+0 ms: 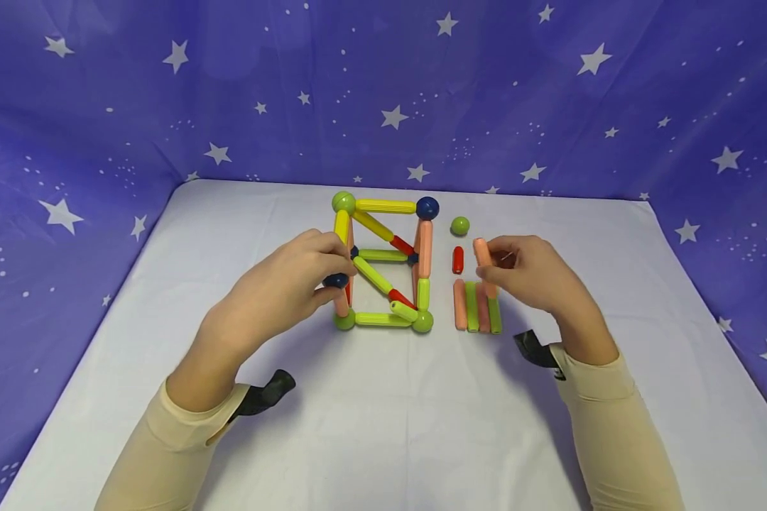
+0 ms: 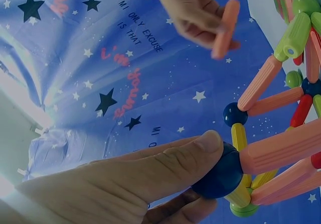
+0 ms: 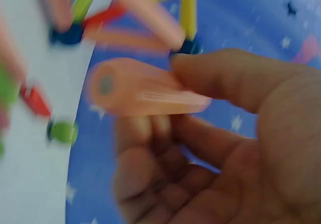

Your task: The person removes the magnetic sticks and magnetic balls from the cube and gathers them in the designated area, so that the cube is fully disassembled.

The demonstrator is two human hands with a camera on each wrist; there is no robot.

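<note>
A frame of magnetic rods and balls (image 1: 425,248) stands on the white table, with salmon, yellow, lime and red rods. At its left side my left hand (image 1: 284,277) pinches a dark blue ball (image 2: 218,176) between thumb and fingers; a salmon rod (image 2: 281,146) is joined to that ball. My right hand (image 1: 527,273) is raised to the right of the frame. It holds a loose salmon rod (image 3: 135,88) between thumb and fingers, one round end facing the right wrist camera. A lime rod (image 1: 403,311) angles up from the green ball (image 1: 422,321) at the near right corner.
Below the right hand several salmon and lime rods (image 1: 461,305) lie side by side. A short red rod (image 1: 458,260) and a green ball (image 1: 460,226) lie beyond them. A blue star-patterned cloth (image 1: 332,92) rises behind the white tabletop (image 1: 396,426).
</note>
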